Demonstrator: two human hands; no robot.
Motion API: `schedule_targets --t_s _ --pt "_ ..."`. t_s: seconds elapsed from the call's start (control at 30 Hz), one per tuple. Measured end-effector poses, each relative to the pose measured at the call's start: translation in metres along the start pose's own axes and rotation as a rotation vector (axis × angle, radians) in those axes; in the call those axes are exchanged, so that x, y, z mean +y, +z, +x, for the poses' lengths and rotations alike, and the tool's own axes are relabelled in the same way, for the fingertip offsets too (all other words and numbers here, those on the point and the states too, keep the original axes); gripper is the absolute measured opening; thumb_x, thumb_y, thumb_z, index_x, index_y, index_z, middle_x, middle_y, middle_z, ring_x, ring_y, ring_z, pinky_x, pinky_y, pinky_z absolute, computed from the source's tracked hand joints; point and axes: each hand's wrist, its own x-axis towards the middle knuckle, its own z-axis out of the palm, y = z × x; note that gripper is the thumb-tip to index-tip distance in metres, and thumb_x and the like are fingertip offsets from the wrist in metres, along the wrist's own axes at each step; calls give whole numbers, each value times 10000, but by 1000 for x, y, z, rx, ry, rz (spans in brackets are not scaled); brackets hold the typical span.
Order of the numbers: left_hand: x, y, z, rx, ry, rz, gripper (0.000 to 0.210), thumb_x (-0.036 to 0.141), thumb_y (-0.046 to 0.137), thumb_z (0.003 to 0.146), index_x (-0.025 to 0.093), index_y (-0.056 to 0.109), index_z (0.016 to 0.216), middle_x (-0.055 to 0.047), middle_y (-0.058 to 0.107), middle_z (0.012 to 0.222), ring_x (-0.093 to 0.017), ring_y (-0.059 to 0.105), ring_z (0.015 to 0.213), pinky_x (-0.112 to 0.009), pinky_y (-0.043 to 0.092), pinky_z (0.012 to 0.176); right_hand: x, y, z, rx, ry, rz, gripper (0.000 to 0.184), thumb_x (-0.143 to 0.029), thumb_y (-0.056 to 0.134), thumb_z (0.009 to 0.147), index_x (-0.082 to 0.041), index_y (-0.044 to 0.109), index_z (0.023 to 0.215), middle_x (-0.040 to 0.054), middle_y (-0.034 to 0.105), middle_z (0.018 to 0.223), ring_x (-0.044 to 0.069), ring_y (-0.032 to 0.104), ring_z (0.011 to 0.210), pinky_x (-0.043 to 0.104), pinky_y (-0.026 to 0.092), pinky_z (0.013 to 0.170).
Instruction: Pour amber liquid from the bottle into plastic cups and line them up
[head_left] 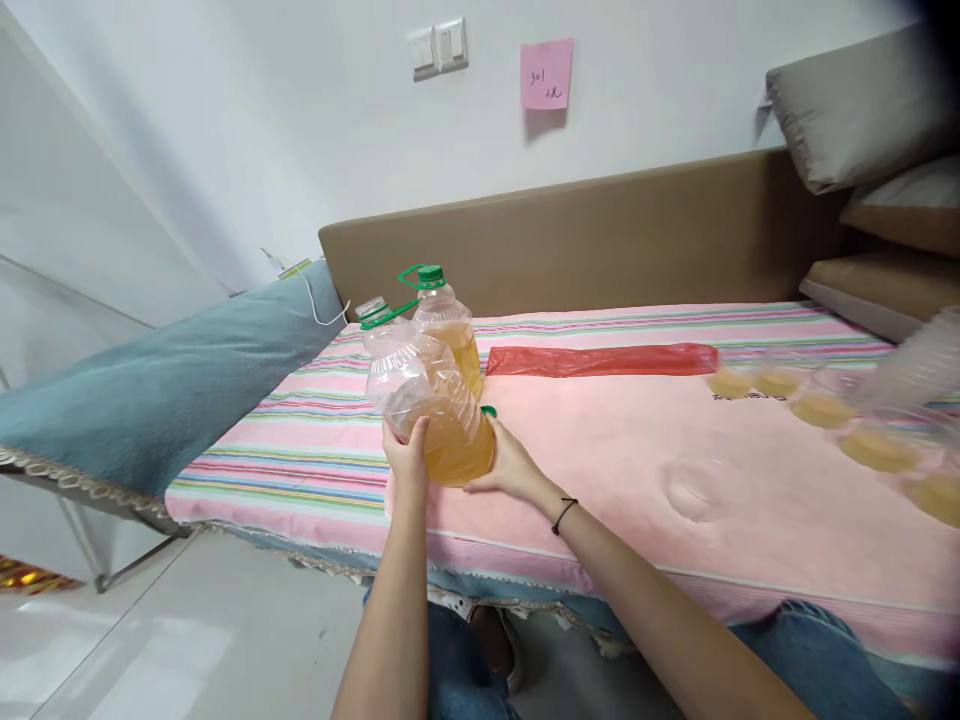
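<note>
A large clear plastic jug [442,420] of yellowish liquid tilts left in both my hands, its neck uncapped with a green handle ring around it. My left hand [409,455] grips its near left side. My right hand [506,460] is closed round its lower right side, and a bit of green, probably the loose cap, shows by the fingers. Right behind it stands a second jug [465,350], upright, with a green cap and handle, holding similar liquid.
A long red plastic sleeve [600,360] lies on the pink cloth [585,440]. At the right, several clear cups with yellow liquid [821,408] stand near stacked cups [922,360]; one clear cup [690,488] sits apart. Cushions [862,110] and the sofa back [585,240] bound the far side.
</note>
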Motion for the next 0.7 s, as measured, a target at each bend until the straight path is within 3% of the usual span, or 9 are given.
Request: schedule_targets --t_s 0.17,0.33,0.57,0.7 --pt "15 7 -5 -12 -10 -21 701 566 741 665 156 581 1211 -127 674 1181 -273 644 1126 -378 501 980 -2 -3 -7 91 40 161 1096 -363 980 400 -226 409 1325 168 461 1405 364 442 1304 541 329 1134" --pt "47 23 -21 -51 3 -86 712 585 718 696 167 563 1251 -125 665 1209 -270 637 1139 -373 497 984 -33 -16 -31 148 32 272 1173 -360 983 457 -234 292 1397 186 312 1503 346 336 1389 521 331 1149" --pt "79 51 -71 -113 -61 -247 668 651 649 748 184 561 1218 -106 690 1135 -265 684 1037 -353 544 872 -76 -41 -89 266 -45 259 1204 -473 921 651 -335 104 1524 108 150 1589 315 246 1442 518 365 1139" --pt "94 67 -106 -212 -134 -366 756 672 694 695 185 552 1255 -117 699 1117 -276 694 1009 -363 557 853 -92 -53 -128 400 -70 291 1309 -429 942 647 -389 -15 1540 91 146 1596 331 267 1432 552 393 1111"
